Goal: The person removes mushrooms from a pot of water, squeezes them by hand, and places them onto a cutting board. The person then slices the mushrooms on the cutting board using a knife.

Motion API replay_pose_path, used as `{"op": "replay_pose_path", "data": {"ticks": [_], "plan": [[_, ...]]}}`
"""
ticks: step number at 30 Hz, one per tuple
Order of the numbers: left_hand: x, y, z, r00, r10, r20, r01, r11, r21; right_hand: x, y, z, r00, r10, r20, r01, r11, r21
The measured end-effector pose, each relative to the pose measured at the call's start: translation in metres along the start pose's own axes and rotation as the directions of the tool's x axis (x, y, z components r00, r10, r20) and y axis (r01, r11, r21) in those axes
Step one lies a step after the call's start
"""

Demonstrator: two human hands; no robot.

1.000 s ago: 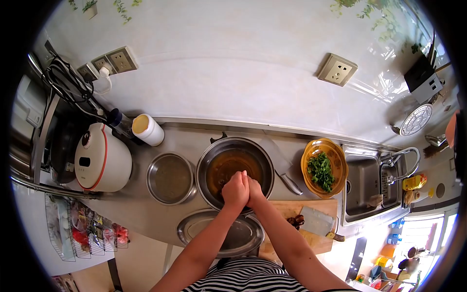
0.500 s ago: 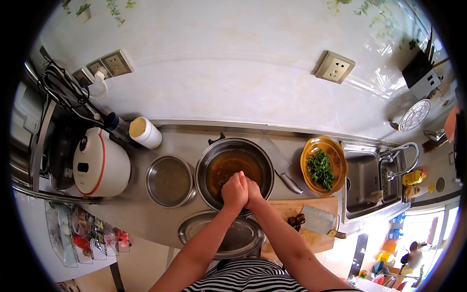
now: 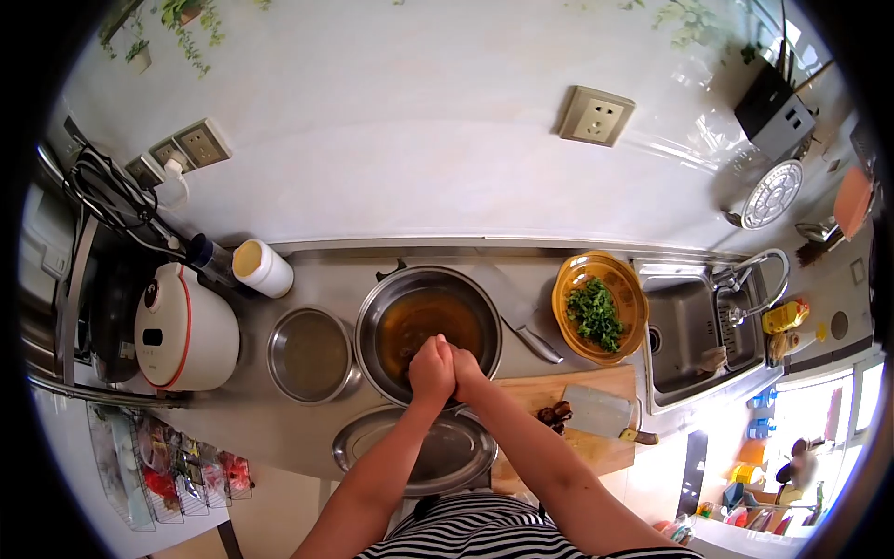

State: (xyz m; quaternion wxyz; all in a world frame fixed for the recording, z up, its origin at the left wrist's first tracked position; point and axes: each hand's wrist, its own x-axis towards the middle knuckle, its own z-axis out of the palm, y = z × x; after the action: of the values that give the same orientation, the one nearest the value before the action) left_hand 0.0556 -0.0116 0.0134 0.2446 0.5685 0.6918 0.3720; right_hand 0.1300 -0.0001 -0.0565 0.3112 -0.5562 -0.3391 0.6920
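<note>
My left hand [image 3: 432,374] and my right hand [image 3: 467,374] are pressed together over the front part of a steel basin [image 3: 366,320] of brownish liquid. Fingers of both are curled inward, and whatever they hold is hidden between them. Dark bits show in the liquid by my left hand. Just in front of the basin, beneath my forearms, is an oval steel tray [image 3: 354,449]. A smaller round steel bowl [image 3: 312,356] stands to the left. To the right, a cleaver [image 3: 599,413] and dark brown pieces [image 3: 555,415] lie on a wooden board [image 3: 596,453].
A brown bowl [image 3: 633,303] holds chopped greens, with a knife [image 3: 535,343] beside it. The sink [image 3: 684,326] is at the right. A white rice cooker [image 3: 200,331] and a white jar [image 3: 269,272] stand at the left.
The whole view has shifted slightly, with the counter items lying a little further left. My hands remain pressed together over the basin.
</note>
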Motion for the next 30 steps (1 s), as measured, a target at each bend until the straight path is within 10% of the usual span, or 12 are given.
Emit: {"op": "replay_pose_path", "data": {"ticks": [2, 12, 16, 18, 23, 26, 30], "plan": [[-0.001, -0.001, -0.003, 0.998, 0.053, -0.022, -0.054, 0.997, -0.055, -0.012, -0.019, 0.009, 0.981, 0.194, 0.003, -0.177, 0.89, 0.42], [-0.039, 0.061, -0.008, 0.979, 0.203, 0.007, -0.194, 0.944, -0.267, -0.1, -0.068, -0.032, 0.997, 0.079, -0.02, -0.067, 0.932, 0.356], [-0.082, 0.066, 0.019, 0.949, 0.275, 0.152, -0.227, 0.935, -0.273, -0.139, -0.041, -0.076, 0.987, 0.065, -0.15, -0.029, 0.972, 0.232], [-0.097, 0.06, 0.029, 0.928, 0.241, 0.283, -0.184, 0.959, -0.214, -0.136, -0.01, -0.102, 0.971, -0.126, -0.204, 0.086, 0.977, -0.194], [-0.124, 0.029, 0.059, 0.833, 0.049, 0.551, 0.078, 0.976, -0.204, -0.16, -0.003, -0.136, 0.974, -0.226, -0.029, 0.098, 0.527, -0.844], [-0.132, 0.016, 0.06, 0.8, 0.058, 0.597, -0.001, 0.995, -0.095, -0.177, -0.012, -0.146, 0.992, -0.087, -0.096, -0.002, 0.733, -0.681], [-0.136, 0.03, 0.048, 0.787, 0.032, 0.616, -0.148, 0.979, 0.137, -0.174, 0.003, -0.168, 0.982, -0.188, -0.013, 0.121, 0.681, -0.723]]}}
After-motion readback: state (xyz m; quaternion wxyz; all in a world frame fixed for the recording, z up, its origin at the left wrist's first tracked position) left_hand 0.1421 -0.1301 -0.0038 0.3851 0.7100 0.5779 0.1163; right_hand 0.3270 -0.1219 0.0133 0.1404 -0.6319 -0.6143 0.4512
